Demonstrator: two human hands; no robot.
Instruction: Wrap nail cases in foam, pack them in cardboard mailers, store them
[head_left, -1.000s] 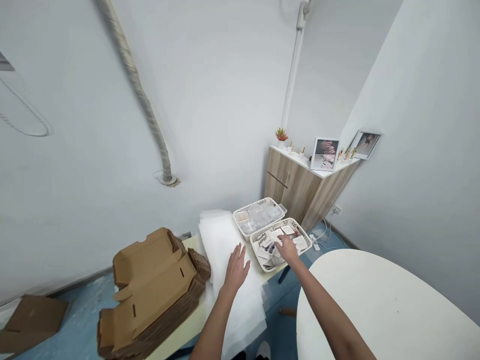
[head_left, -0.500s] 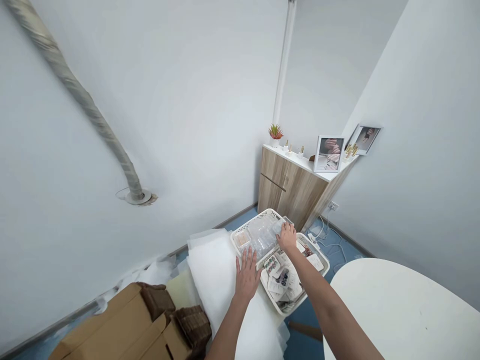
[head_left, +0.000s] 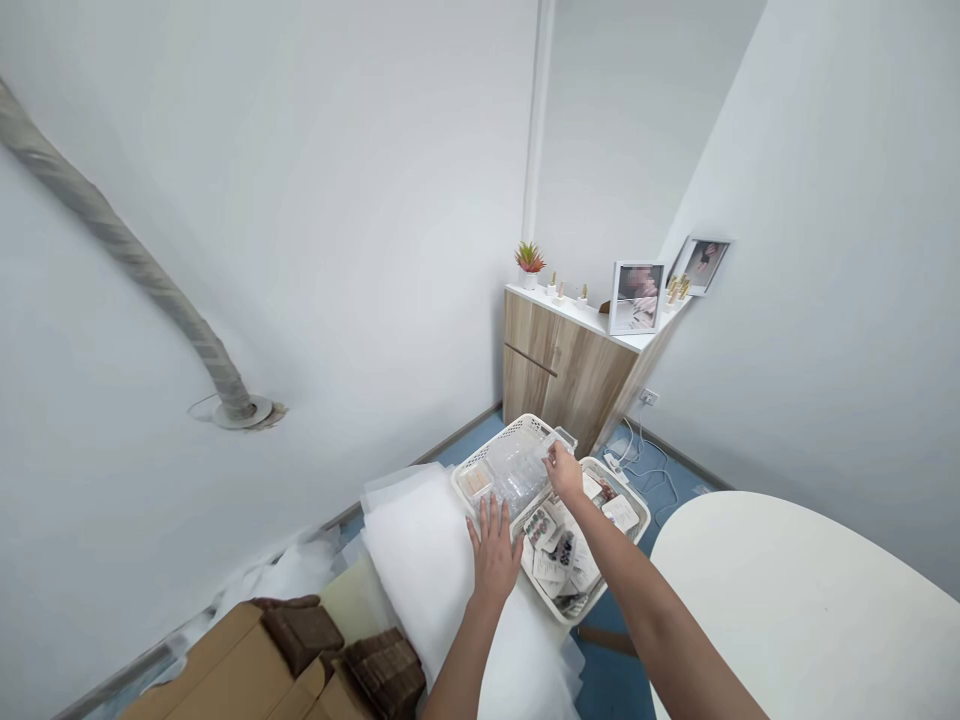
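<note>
My left hand (head_left: 495, 560) lies with its fingers spread at the near edge of a white basket (head_left: 459, 490). Inside that basket is a heap of clear plastic packaging (head_left: 517, 465), with a small clear box holding something peach-coloured (head_left: 477, 480) at the left. Over the basket's right side, my right hand (head_left: 566, 473) is closed, its fingertips pinching a clear plastic piece (head_left: 553, 448) whose exact kind is hard to make out. Below my right forearm stands a second white basket (head_left: 559, 612), filled with cards and sets of press-on nails (head_left: 538, 527).
White foam sheets (head_left: 420, 530) lie beneath and left of the baskets. Cardboard boxes (head_left: 217, 670) and brown bundles (head_left: 382, 670) are at lower left. A round white table (head_left: 810, 600) stands at right, a wooden cabinet (head_left: 577, 370) behind, cables (head_left: 660, 480) on the floor.
My right hand has drawn its fingers together into a pinch at the clear plastic and shifted slightly. My left hand stays spread at the basket edge. The whole view has turned a little.
</note>
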